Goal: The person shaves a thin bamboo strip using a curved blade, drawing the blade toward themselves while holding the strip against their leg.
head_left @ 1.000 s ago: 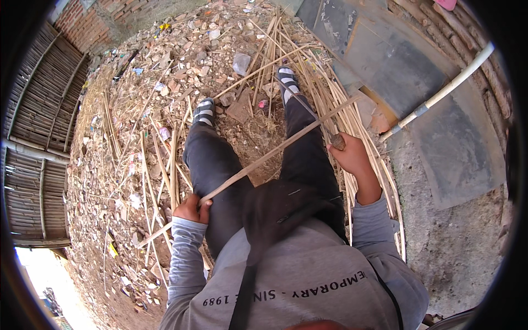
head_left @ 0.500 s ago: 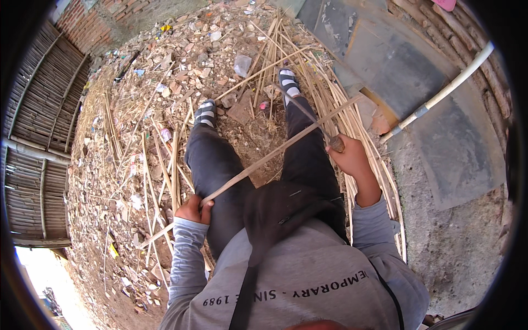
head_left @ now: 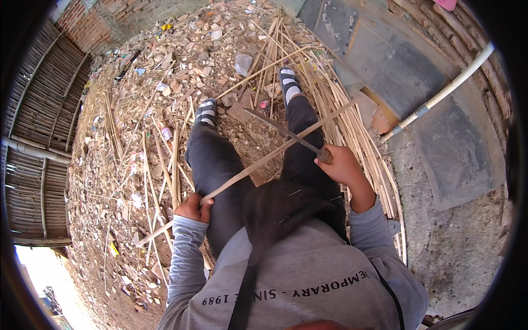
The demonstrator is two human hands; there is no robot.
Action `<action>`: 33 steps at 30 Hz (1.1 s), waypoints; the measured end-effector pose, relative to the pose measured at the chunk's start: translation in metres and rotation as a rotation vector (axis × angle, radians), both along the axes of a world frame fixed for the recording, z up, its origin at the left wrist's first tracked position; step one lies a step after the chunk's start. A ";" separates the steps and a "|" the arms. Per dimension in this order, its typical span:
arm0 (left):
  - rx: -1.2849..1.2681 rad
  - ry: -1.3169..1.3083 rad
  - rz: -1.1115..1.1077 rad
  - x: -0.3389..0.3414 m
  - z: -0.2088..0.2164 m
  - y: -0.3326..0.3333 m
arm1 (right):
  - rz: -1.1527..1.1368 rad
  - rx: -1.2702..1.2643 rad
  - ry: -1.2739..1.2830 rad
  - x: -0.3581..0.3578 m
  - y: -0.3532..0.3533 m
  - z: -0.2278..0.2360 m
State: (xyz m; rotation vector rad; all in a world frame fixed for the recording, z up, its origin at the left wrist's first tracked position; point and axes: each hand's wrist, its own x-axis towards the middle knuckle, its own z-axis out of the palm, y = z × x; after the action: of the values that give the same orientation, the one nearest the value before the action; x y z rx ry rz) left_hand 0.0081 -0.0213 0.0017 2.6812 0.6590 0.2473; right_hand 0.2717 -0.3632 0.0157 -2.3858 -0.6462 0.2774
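Note:
My left hand [head_left: 194, 208] is closed around a long pale bamboo strip [head_left: 255, 166] near its lower left end. The strip slants over my thighs, up to the far right. In my right hand [head_left: 344, 166] is the wooden handle of a long thin knife [head_left: 282, 130], its dark blade pointing up and left. The blade crosses the strip above my right thigh, seemingly against it. My right fingers are wrapped round the handle, which partly hides in the fist.
Split bamboo strips [head_left: 352, 129] lie along my right side, more strips [head_left: 175, 165] on the left. Rubble and litter [head_left: 137, 104] cover the ground. A white pole [head_left: 454, 88] leans by grey sheets [head_left: 401, 71] at right. A bamboo wall [head_left: 41, 104] stands at left.
My right hand has moved slightly down and left with the knife. The blade has swung left and now crosses the strip nearer its middle. My left hand keeps its grip in place.

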 end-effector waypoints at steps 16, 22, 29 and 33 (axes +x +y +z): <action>0.047 -0.021 -0.030 0.001 0.000 0.001 | -0.082 0.065 0.074 -0.003 -0.006 -0.015; 0.042 -0.036 -0.028 -0.001 -0.005 0.002 | 0.000 0.036 0.050 -0.002 0.003 -0.002; 0.017 -0.029 0.000 0.001 -0.004 -0.002 | -0.130 0.041 -0.020 0.017 -0.018 -0.007; 0.012 -0.024 0.001 0.002 0.000 -0.003 | -0.206 0.050 0.036 0.018 -0.021 -0.008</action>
State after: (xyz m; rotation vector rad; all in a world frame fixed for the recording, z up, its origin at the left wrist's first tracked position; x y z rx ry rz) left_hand 0.0100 -0.0247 0.0014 2.6847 0.6540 0.2843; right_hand 0.2899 -0.3846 0.0079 -2.3709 -0.3821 0.2124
